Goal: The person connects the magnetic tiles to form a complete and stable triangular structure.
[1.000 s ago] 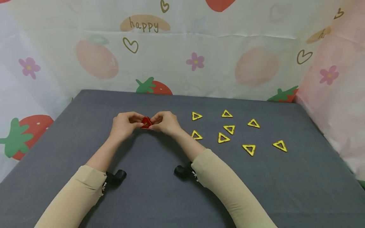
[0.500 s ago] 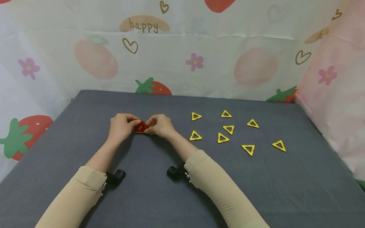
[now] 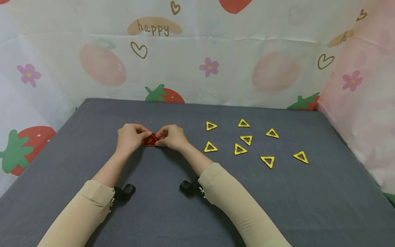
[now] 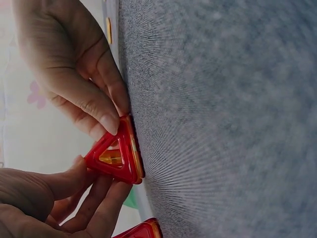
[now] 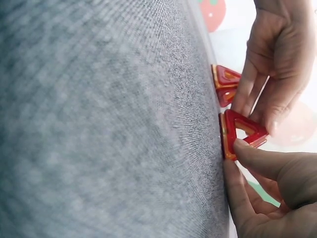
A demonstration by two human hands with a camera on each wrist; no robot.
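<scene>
Two hands meet on one red triangle (image 3: 151, 140): my left hand (image 3: 129, 137) and right hand (image 3: 171, 136) each pinch it with curled fingertips, holding it on edge against the grey table (image 3: 172, 212). Just beside that grip I see a second red piece (image 5: 226, 84), also at the cloth. Well off past my right hand, nine yellow triangles (image 3: 240, 149) lie flat and untouched, so I judge most of the work remains.
</scene>
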